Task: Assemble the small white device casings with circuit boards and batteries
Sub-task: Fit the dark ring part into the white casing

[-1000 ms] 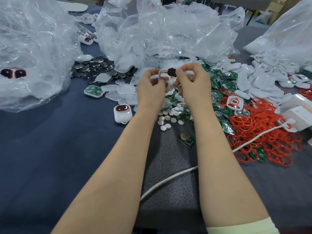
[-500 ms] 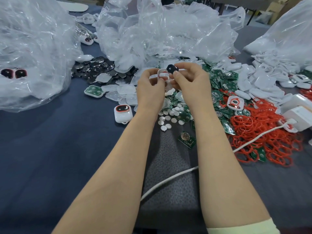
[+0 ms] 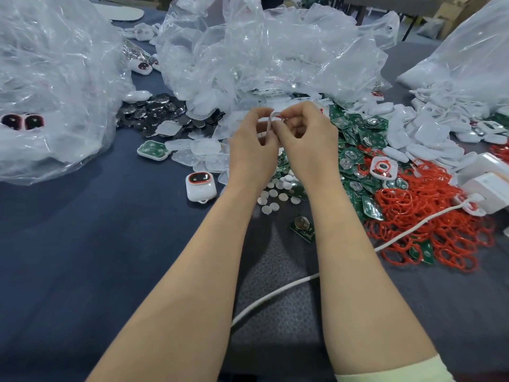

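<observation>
head view, item one: white casing (image 3: pixel 271 120), held edge-up between both hands, raised over the heap of green circuit boards (image 3: pixel 355 150). left hand (image 3: pixel 252 143) curls round its near side and right hand (image 3: pixel 308 142) pinches its top edge, as far as i can make out. also logged: coin batteries (image 3: pixel 159 111) far left, red rings (image 3: pixel 429 227) right, one closed device (image 3: pixel 199 186) on the blue table (image 3: pixel 82 257).

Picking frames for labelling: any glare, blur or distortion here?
Head view: soft even light, faint shadows; glare on the clear bags; wide-angle stretch at the edges; the casing pinched between the left hand and right hand is slightly soft.
</observation>
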The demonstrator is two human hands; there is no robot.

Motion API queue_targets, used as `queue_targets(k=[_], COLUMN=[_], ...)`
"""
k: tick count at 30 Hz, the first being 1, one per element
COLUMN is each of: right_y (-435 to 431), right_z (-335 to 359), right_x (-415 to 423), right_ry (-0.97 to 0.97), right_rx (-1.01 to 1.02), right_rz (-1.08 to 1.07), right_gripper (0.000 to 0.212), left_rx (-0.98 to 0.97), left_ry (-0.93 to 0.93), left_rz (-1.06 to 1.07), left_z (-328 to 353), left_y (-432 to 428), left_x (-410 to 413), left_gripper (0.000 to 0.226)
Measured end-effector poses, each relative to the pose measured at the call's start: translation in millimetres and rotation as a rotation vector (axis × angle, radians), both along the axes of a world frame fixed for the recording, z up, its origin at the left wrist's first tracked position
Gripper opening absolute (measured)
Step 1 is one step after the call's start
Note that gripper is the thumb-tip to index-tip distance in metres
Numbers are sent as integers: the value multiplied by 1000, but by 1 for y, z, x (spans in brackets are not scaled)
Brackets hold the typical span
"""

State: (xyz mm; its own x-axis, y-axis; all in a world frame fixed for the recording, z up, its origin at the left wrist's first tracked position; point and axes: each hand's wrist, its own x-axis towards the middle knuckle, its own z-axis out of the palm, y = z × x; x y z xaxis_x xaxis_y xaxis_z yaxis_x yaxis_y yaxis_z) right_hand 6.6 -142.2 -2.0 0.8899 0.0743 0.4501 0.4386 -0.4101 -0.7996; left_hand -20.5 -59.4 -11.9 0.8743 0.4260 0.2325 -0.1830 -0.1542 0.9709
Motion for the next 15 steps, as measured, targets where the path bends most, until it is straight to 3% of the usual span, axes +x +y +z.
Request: queue_targets(k=[8,15], right_y=[-3,-3], right_z=[1,0], right_x=[3,3], right_ry=[96,23], right_rx=[102,-46], right_rz=[48,-23], right_gripper=[5,3], left_rx=[-81,-106], left_ry=[21,18], left_rz=[-33,50], left_z=[0,0], left_y=[1,3], left_x=[-2,-1], left_gripper=[7,8])
